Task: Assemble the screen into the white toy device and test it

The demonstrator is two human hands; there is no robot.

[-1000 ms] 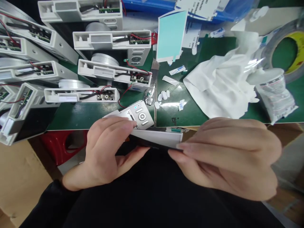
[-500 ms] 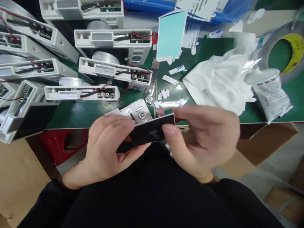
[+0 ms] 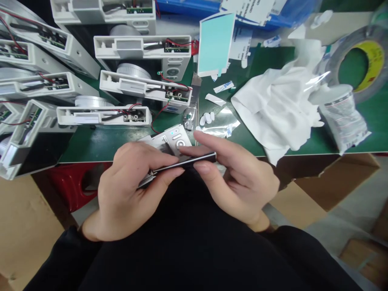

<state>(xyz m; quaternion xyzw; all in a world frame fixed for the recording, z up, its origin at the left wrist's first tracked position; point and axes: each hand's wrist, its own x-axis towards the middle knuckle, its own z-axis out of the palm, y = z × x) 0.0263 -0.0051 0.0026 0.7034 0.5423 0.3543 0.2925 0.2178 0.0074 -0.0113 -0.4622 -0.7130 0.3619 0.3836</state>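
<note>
A thin black display panel (image 3: 198, 159) is pinched between both hands, tilted so that mostly its edge shows. My left hand (image 3: 127, 188) is closed on the panel's left end, thumb below and fingers above. At its right end my right hand (image 3: 239, 178) grips with thumb and fingertips; the index finger is stretched out above. Just behind the panel lies a silver camera housing part (image 3: 176, 137) with round and long buttons, at the table's front edge. My left fingers hide part of it. Whether the panel is attached to the housing I cannot tell.
Several partly open white camera bodies (image 3: 104, 116) with red and black wires stand at the left and back. White cloth (image 3: 273, 101), a tape roll (image 3: 336, 68), a packet (image 3: 345, 117), a turquoise sheet (image 3: 215, 44) and small white pads (image 3: 207, 118) lie on the green table (image 3: 91, 141).
The panel has tipped from showing its dark face to nearly edge-on. My right hand has moved left along with it, and the green tab at its corner no longer shows.
</note>
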